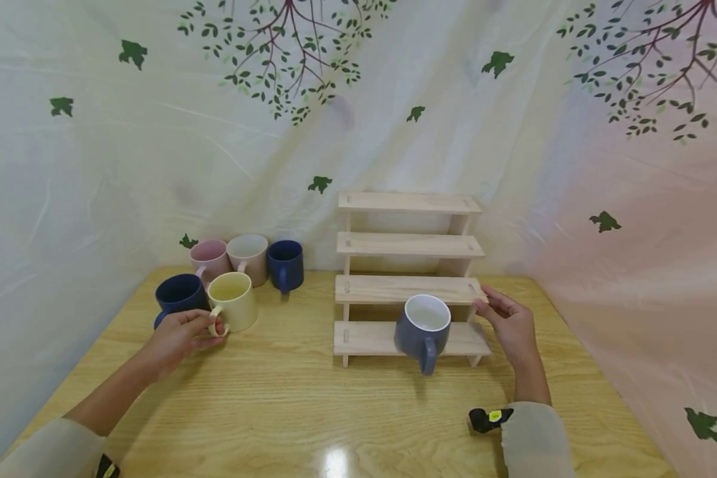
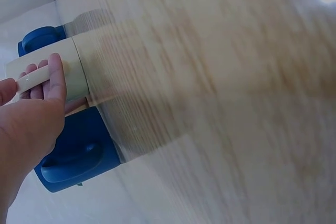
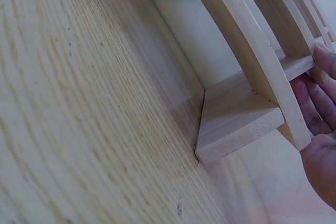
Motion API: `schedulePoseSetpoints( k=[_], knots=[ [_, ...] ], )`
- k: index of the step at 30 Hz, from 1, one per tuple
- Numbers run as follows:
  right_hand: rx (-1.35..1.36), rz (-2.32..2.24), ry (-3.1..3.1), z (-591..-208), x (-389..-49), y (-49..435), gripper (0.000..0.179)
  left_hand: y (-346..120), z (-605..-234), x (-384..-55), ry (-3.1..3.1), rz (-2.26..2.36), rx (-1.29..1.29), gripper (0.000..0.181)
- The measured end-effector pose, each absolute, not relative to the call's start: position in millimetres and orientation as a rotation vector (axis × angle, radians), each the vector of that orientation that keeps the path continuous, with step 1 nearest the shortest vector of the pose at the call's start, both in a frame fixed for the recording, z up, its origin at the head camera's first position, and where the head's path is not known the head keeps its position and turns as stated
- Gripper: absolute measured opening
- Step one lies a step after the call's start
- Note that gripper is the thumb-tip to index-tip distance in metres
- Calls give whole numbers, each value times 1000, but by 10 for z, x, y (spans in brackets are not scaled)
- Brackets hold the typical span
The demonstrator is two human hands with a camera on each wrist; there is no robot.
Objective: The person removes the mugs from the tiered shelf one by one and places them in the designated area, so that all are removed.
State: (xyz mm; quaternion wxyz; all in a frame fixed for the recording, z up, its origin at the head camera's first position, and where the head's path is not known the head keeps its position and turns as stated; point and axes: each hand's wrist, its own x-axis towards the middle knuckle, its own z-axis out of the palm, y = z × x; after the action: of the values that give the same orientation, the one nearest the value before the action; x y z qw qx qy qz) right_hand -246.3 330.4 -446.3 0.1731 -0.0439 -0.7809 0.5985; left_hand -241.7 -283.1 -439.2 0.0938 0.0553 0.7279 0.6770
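My left hand (image 1: 176,342) holds the handle of a pale yellow mug (image 1: 238,307) standing on the table at the left. In the left wrist view, fingers reach behind the mug's handle (image 2: 33,78) and the thumb is at its end. A dark blue mug (image 1: 180,294) stands right beside it. Over on the right, my right hand (image 1: 516,332) grips the right end of the second-lowest board of a stepped wooden shelf (image 1: 394,289), thumb in front. On the lowest board sits a grey-blue mug (image 1: 407,335), white inside, its handle facing me.
Behind the yellow mug stand a pink mug (image 1: 210,259), a pale mug with a white inside (image 1: 249,259) and another dark blue mug (image 1: 286,264). A printed cloth (image 1: 245,166) hangs around the back and sides of the wooden table (image 1: 263,405).
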Motion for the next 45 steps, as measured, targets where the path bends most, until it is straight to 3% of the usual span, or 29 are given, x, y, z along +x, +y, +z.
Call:
schedulePoseSetpoints(
  k=[10, 20, 34, 45],
  knots=[
    [-129, 1722, -2203, -4438, -2448, 3300, 56, -2805, -4307, -2431, 2344, 1798, 175, 37],
    [-117, 1693, -2217, -4446, -2469, 3321, 59, -2644, -4029, -2345, 3007, 1109, 225, 32],
    [-76, 1696, -2216, -4488, -2476, 3337, 58, -2372, -3751, -2339, 3087, 1127, 267, 34],
    [-87, 1733, -2194, -4462, -2469, 3332, 56, -2049, -3757, -2369, 3010, 1204, 380, 28]
  ],
)
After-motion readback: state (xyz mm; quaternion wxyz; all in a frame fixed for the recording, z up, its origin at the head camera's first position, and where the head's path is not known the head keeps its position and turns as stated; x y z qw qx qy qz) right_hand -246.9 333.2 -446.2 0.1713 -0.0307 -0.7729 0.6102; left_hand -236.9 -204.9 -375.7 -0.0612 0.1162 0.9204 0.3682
